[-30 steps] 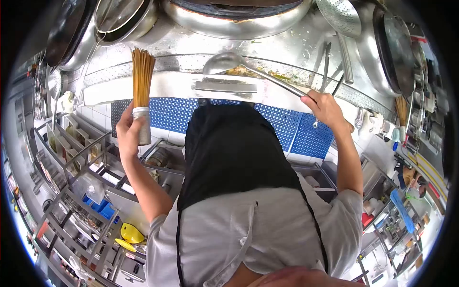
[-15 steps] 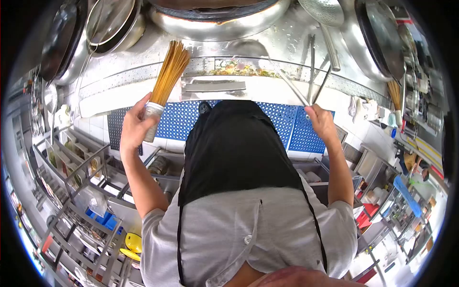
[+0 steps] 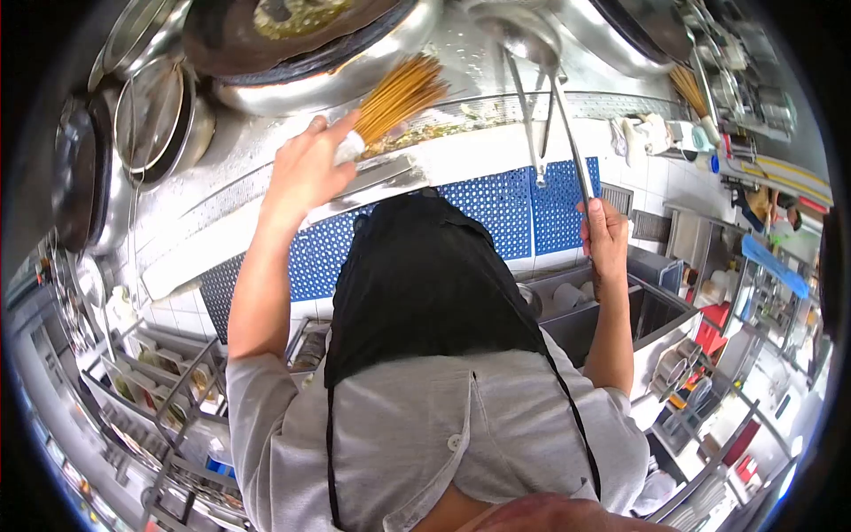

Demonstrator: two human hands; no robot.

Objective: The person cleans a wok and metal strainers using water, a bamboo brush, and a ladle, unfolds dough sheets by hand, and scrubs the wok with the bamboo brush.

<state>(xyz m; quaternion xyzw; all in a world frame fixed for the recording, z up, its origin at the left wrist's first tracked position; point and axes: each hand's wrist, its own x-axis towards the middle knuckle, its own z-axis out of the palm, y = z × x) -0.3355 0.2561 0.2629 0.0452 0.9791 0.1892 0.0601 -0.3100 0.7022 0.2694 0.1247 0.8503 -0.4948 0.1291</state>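
My left hand [image 3: 310,168] is closed around the pale wrapped handle of a bamboo wok brush [image 3: 403,97]. The brush's bristles fan out to the upper right, over the stove's front gutter with its food scraps [image 3: 399,140]. Farther right, my right hand [image 3: 607,235] grips the long metal handle of a ladle [image 3: 530,37]. Its bowl is up over the steel stove top, slightly smeared by motion. At the upper left of the brush sits a large dark wok [image 3: 213,40] with some yellowish liquid in it.
Two long-handled tools [image 3: 525,111] lean at the stove edge beside the ladle. Strainers and pots [image 3: 151,115] stand at the left, another wok [image 3: 634,31] at the upper right. A second bamboo brush [image 3: 690,91] is at the far right. Blue perforated matting [image 3: 479,213] covers the floor.
My view has turned, showing more of the wok. My left hand has moved up and forward with the brush, which now tilts right over the gutter. The ladle in my right hand points more upright.
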